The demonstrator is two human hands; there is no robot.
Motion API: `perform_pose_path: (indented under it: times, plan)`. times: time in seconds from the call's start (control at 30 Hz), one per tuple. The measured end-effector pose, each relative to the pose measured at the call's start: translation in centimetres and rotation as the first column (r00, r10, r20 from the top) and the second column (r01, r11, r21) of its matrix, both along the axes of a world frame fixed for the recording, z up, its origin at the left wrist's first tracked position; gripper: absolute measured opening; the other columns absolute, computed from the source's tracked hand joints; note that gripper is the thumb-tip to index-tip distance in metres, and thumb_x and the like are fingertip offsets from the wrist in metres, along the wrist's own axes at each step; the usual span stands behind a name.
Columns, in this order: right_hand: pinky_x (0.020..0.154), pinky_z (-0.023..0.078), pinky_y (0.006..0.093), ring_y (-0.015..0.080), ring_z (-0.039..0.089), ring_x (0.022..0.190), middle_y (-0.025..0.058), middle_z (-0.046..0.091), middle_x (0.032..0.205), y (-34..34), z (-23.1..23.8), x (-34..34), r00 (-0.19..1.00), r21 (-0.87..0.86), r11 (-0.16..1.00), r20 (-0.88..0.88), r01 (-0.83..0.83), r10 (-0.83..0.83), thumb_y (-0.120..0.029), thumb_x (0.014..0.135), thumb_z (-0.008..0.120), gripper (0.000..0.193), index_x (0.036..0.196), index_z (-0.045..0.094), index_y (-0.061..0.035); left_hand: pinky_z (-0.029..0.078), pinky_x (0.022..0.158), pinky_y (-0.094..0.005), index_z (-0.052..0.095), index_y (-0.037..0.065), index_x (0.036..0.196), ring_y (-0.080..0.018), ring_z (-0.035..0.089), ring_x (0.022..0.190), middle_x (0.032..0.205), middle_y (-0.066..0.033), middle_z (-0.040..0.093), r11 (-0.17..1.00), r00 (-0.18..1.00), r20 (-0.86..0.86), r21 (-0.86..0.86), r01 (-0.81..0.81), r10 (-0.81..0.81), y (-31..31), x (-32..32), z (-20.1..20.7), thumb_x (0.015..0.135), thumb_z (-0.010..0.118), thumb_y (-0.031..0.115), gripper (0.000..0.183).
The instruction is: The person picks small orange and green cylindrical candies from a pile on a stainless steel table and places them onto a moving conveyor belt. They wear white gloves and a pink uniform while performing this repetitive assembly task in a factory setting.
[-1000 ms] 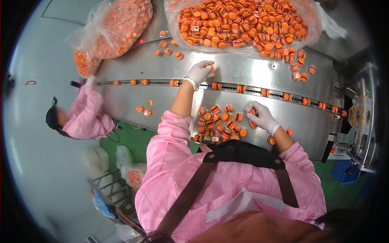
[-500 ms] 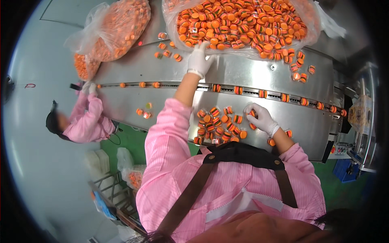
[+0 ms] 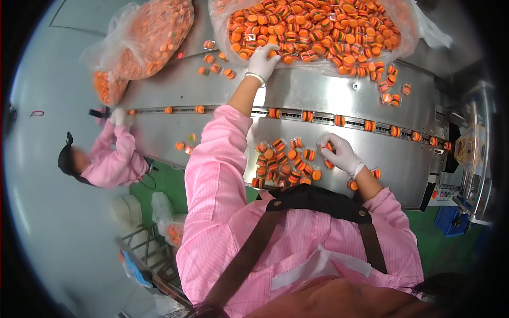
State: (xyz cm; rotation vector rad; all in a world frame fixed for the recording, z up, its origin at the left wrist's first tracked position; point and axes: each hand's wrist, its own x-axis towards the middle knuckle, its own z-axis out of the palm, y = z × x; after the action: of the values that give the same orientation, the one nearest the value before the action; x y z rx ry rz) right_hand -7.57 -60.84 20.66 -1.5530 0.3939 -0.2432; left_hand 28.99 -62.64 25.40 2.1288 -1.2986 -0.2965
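Sweets shaped like layered burgers (image 3: 318,32) fill the open clear bag (image 3: 219,32) at the far side of the steel table (image 3: 313,87), and your left hand (image 3: 263,61) is at its near edge. Its fingers are partly curled, with an orange piece (image 3: 272,53) showing by the fingertips; whether they grip it cannot be told. Your right hand (image 3: 342,155) is half closed, thumb and fingers pinching one wrapped sweet (image 3: 329,145) beside the small pile (image 3: 291,159). Pinch lightly by the sides, since the layers look soft, and pick from the nearest pieces so you don't drag the bag's slack film, which could snag your glove. Your left sleeve (image 3: 220,153) crosses over the conveyor channel (image 3: 323,118), so keep it lifted clear of the spaced sweets there. Stray pieces (image 3: 214,68) lie left of the bag, before a second bag (image 3: 154,42); a co-worker's hands (image 3: 117,116) are at the channel's left end.
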Motion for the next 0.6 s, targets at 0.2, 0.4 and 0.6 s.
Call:
perform_pose_path:
  times: [0.2, 0.4, 0.6]
  plan:
    - [0.081, 0.047, 0.0272, 0.0142, 0.058, 0.085, 0.0036, 0.059, 0.090, -0.1, 0.2, 0.1, 1.000, -0.068, 0.998, 0.004, 0.002, -0.002, -0.007, 0.083, 0.060, 0.011, 0.091, 0.052, -0.0061, 0.052, 0.079, -0.0287, 0.065, 0.004, 0.111, -0.0144, 0.063, 0.085, 0.099, -0.0064, 0.065, 0.988, 0.817, -0.576, -0.105, -0.117, 0.036, 5.9, 0.6, 1.1, 0.092, 0.060, 0.015, 0.022]
    - [0.077, 0.047, 0.0266, 0.0133, 0.057, 0.083, 0.0036, 0.059, 0.088, 0.0, -0.2, 0.1, 1.000, -0.101, 0.995, 0.015, 0.019, -0.017, -0.009, 0.084, 0.060, 0.010, 0.090, 0.053, -0.0060, 0.052, 0.070, -0.0232, 0.062, 0.004, 0.107, -0.0093, 0.061, 0.075, 0.089, -0.0042, 0.066, 0.951, 0.633, -0.759, 0.286, 0.117, 0.151, 11.3, -6.1, -1.4, 0.096, 0.055, 0.015, 0.018]
    - [0.077, 0.047, 0.0271, 0.0141, 0.058, 0.082, 0.0039, 0.059, 0.088, -0.2, 0.2, 0.0, 1.000, -0.060, 0.998, -0.003, 0.006, -0.006, -0.009, 0.083, 0.060, 0.010, 0.090, 0.052, -0.0062, 0.051, 0.078, -0.0398, 0.060, 0.003, 0.108, -0.0342, 0.064, 0.086, 0.088, -0.0163, 0.066, 0.879, 0.990, -0.111, 0.477, -0.019, 0.081, 8.1, -8.4, 1.2, 0.084, 0.065, 0.030, 0.036]
